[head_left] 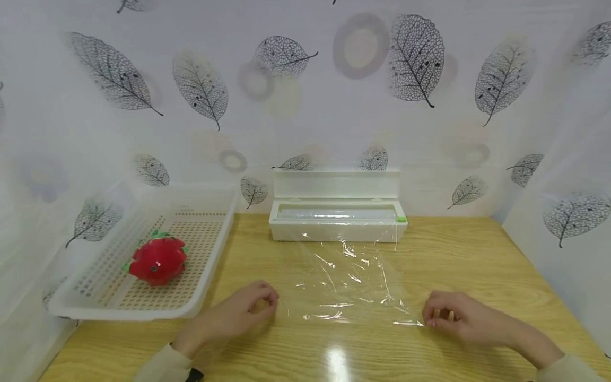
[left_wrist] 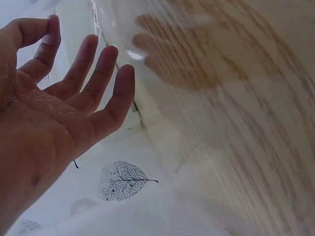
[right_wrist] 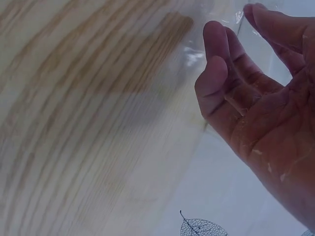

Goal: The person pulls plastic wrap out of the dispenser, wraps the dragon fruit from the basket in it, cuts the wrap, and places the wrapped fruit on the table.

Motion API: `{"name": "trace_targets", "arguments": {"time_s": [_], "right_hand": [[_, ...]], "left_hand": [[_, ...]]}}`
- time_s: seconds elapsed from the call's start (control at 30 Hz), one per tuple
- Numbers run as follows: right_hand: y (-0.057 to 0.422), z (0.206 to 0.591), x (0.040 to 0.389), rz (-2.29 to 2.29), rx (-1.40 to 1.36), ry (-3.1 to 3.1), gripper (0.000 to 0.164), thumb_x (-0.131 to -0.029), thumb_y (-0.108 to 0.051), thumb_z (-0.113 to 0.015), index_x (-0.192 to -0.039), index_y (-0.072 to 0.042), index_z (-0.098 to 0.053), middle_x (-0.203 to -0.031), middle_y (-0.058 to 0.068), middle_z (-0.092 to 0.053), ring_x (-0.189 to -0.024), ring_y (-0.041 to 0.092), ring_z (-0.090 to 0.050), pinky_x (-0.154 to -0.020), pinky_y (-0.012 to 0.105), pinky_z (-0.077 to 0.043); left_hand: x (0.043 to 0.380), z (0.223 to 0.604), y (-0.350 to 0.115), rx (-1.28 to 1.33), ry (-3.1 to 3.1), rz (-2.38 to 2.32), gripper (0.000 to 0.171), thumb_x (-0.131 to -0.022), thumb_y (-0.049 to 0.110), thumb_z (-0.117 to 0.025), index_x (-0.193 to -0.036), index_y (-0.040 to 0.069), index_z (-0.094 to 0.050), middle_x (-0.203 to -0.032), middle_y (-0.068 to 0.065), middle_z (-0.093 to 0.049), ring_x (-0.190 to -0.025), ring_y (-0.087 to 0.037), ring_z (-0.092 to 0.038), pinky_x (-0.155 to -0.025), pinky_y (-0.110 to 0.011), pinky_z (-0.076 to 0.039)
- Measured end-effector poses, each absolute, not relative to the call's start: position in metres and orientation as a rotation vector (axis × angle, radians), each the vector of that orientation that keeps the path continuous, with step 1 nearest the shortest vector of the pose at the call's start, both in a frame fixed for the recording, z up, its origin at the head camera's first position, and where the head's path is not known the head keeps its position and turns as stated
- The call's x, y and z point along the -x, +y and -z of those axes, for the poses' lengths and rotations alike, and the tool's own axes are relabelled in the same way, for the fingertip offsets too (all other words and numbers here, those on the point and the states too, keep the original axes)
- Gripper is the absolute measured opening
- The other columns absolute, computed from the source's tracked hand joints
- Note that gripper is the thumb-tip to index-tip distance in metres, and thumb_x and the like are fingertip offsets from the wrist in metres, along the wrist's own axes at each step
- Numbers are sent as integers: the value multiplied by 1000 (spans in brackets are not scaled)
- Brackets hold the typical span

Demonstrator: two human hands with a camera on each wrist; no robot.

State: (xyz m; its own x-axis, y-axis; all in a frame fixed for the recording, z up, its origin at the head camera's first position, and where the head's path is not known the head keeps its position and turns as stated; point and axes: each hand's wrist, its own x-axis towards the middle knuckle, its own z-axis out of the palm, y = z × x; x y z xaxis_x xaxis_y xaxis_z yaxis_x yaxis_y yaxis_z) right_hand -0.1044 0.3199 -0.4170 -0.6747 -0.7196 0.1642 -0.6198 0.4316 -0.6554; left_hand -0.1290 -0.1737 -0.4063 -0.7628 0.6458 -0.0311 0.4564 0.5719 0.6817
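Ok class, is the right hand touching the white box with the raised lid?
Apart. The head view shows it: the right hand is well in front of the white box, with wooden tabletop visible between them.

Hands: two, left hand (head_left: 236,313) and right hand (head_left: 470,318)
Cling film sheet (head_left: 350,286): one
Cling-film dispenser (head_left: 336,185): one
Dragon fruit (head_left: 158,260): one
Perforated basket (head_left: 217,254): one
Wooden table (head_left: 453,254): one
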Motion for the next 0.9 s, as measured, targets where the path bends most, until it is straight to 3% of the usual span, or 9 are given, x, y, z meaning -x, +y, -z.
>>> {"name": "trace_targets", "arguments": {"time_s": [0.2,0.5,0.6,0.77,0.9], "right_hand": [[314,422,102,954,1292,2597,19,-92,-10,-73,-93,-28,-68,-88,-15,-59,-79,-10,-48,-61,14,-43],[308,425,99,789,1332,2671,20,-86,-10,-79,-87,-28,-69,-84,-19,-55,-77,-10,-45,-60,13,-39],[306,423,97,785,1286,2679,19,-89,-13,-77,-82,-29,-68,-80,-21,-50,-73,-12,-42,-59,11,-37],[304,420,95,806,1197,2659,32,-97,-18,-69,-69,-29,-59,-76,-22,-43,-68,-14,-35,-55,10,-35],[305,419,94,804,1161,2628,34,-98,-20,-69,-66,-25,-57,-75,-22,-41,-67,-13,-34,-54,11,-35]], "left_hand": [[125,412,-173,-1034,2632,-813,9,-101,26,-63,-92,29,-63,-118,5,-60,-114,-19,-60,-97,-38,-53],[115,414,-169,-1098,2809,-562,14,-88,22,-70,-81,32,-63,-115,4,-61,-106,-17,-56,-84,-37,-49],[112,413,-167,-1100,2843,-498,14,-86,23,-71,-80,32,-63,-118,3,-61,-108,-19,-56,-82,-38,-48],[109,410,-166,-1104,2848,-445,12,-85,25,-72,-81,33,-64,-122,0,-60,-111,-22,-57,-81,-40,-48],[108,408,-167,-1057,2804,-447,11,-84,25,-72,-80,33,-66,-126,0,-60,-116,-25,-57,-83,-47,-50]]}}
